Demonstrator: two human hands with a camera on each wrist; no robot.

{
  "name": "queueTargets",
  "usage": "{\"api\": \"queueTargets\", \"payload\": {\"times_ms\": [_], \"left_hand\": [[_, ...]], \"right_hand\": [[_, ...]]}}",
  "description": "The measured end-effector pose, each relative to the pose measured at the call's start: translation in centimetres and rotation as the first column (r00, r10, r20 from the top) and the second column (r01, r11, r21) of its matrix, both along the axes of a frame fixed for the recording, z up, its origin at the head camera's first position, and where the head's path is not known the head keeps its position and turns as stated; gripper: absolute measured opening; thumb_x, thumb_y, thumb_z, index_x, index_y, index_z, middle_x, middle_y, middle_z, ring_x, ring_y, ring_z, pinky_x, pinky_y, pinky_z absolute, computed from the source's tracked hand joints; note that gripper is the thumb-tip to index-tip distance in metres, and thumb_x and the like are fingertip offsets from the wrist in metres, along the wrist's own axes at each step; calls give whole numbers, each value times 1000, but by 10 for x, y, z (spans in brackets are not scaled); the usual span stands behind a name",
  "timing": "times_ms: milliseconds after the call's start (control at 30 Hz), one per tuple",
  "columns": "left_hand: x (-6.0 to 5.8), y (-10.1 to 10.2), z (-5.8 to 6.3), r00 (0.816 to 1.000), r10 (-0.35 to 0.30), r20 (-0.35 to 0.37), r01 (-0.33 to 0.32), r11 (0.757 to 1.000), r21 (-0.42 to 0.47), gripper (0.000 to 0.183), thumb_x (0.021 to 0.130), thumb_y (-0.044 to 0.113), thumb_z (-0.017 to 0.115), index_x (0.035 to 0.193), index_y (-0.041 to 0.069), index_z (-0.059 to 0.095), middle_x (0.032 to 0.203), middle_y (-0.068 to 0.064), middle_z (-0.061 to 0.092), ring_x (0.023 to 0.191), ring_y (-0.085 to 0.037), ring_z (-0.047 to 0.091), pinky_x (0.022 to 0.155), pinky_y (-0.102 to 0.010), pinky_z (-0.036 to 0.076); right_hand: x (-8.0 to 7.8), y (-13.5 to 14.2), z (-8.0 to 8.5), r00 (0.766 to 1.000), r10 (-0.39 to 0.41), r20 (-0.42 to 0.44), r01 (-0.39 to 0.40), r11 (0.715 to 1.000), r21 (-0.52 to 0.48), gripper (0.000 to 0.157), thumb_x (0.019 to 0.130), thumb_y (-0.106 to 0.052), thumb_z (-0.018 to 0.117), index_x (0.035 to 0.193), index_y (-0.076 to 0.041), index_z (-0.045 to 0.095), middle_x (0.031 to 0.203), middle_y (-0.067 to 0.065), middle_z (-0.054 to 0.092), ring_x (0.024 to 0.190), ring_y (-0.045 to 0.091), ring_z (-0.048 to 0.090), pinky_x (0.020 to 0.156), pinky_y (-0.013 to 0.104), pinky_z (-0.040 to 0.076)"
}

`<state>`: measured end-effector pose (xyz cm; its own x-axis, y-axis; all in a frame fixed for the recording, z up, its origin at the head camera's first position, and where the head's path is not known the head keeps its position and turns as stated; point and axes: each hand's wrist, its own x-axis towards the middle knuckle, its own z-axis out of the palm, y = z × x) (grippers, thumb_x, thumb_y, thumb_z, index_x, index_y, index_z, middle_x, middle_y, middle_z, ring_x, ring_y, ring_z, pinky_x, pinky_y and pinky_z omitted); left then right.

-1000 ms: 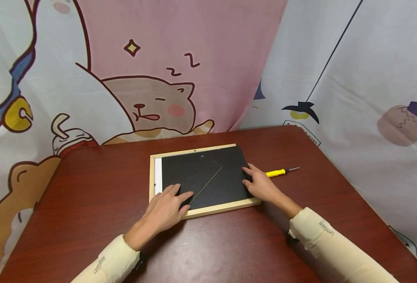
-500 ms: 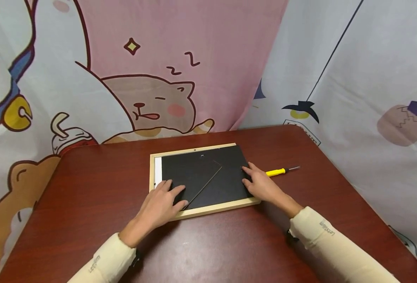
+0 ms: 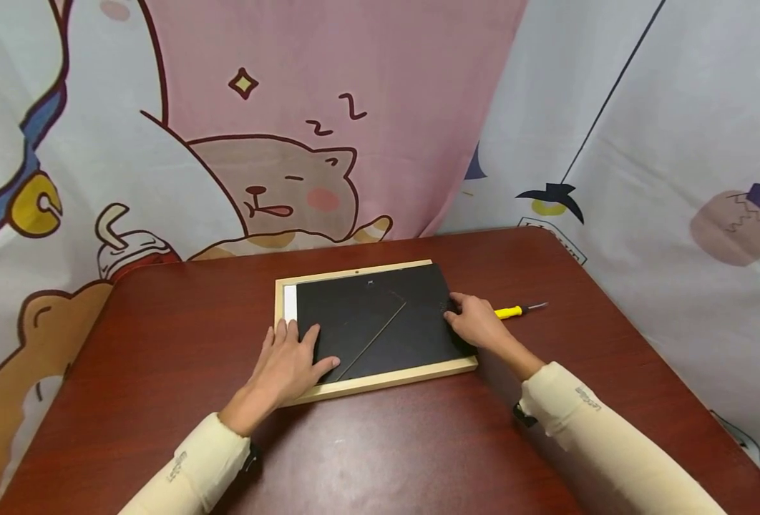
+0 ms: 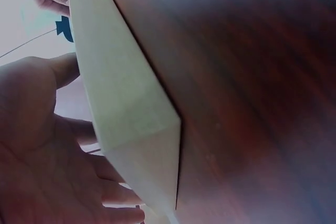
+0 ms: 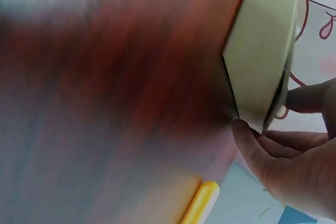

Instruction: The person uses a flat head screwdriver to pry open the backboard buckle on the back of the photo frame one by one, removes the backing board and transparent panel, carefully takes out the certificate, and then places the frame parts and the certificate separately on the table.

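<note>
- Shifted leftward since earlier: left hand (image 3: 283, 366), fingers straight and spread.
- Table (image 3: 367, 458): bears wooden frame (image 3: 406, 376).
- Black board (image 3: 361, 315): atop frame, partly beneath left hand.
- Right hand (image 3: 479, 324): pinches board's right edge.
- Yellow-handled tool (image 3: 509, 312): just beside right hand.

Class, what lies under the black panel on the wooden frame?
A white strip shows inside the wooden frame, left of the black panel; the left hand covers its near end. Whether it continues beneath, and what else lies there, is hidden.
</note>
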<state>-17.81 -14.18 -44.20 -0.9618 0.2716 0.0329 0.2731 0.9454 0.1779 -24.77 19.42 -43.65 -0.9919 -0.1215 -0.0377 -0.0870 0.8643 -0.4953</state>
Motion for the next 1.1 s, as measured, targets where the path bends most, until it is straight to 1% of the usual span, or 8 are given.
{"api": "queueTargets", "payload": {"times_ms": [167,300,400,500,633,867,1033,1100], "left_hand": [[0,-1,2,999,-39,12,39,998,-48,75,94,57,51,145,3,44,141,-40,36,138,-54,27,113,-56,24],[0,-3,3,998,-55,31,58,995,-86,74,95,56,50,145,1,43,141,-41,36,137,-55,27,114,-54,24],[0,-4,3,998,-56,35,59,995,-77,73,95,55,50,145,2,43,142,-41,36,137,-55,27,114,-54,23],[0,-4,3,997,-42,61,43,999,-20,74,94,56,52,146,4,42,145,-40,32,139,-55,23,115,-57,19],[-1,-4,3,992,-11,123,-4,993,121,76,91,55,57,148,8,41,148,-40,26,142,-54,14,114,-63,11],[-6,-5,7,982,-7,187,-53,949,310,78,87,52,66,148,10,42,147,-38,30,143,-53,10,112,-67,5],[-9,-6,11,975,-3,222,-88,912,401,79,86,52,68,149,13,40,149,-34,32,144,-52,9,108,-73,4],[-10,-6,11,975,1,224,-96,905,414,79,85,51,68,149,13,40,149,-33,32,144,-51,9,107,-74,4]], "right_hand": [[0,-4,-3,1000,-3,-7,4,1000,22,52,97,-12,53,142,11,41,141,29,47,132,42,45,107,54,36],[1,-7,-3,1000,3,-11,-3,1000,30,48,98,-7,49,142,10,41,141,28,47,132,40,45,105,53,39],[2,-8,-3,999,3,-32,-2,999,40,46,96,-4,47,140,10,43,139,28,49,130,40,47,103,53,41],[3,-10,-3,998,0,-55,3,999,47,46,95,-3,46,139,10,46,138,28,51,122,40,54,98,50,46],[5,-12,-3,997,-9,-76,13,999,48,45,94,-2,45,137,9,48,136,28,53,117,39,57,90,47,49],[7,-12,-3,995,-31,-97,34,999,31,45,93,-3,46,136,9,50,135,27,54,99,34,59,81,43,46],[6,-11,-3,992,-51,-115,52,999,10,44,92,-2,46,135,9,52,134,27,54,111,39,58,87,47,47],[6,-10,-3,992,-66,-109,67,998,-2,44,92,-2,45,135,7,53,135,26,55,110,39,58,86,47,47]]}}
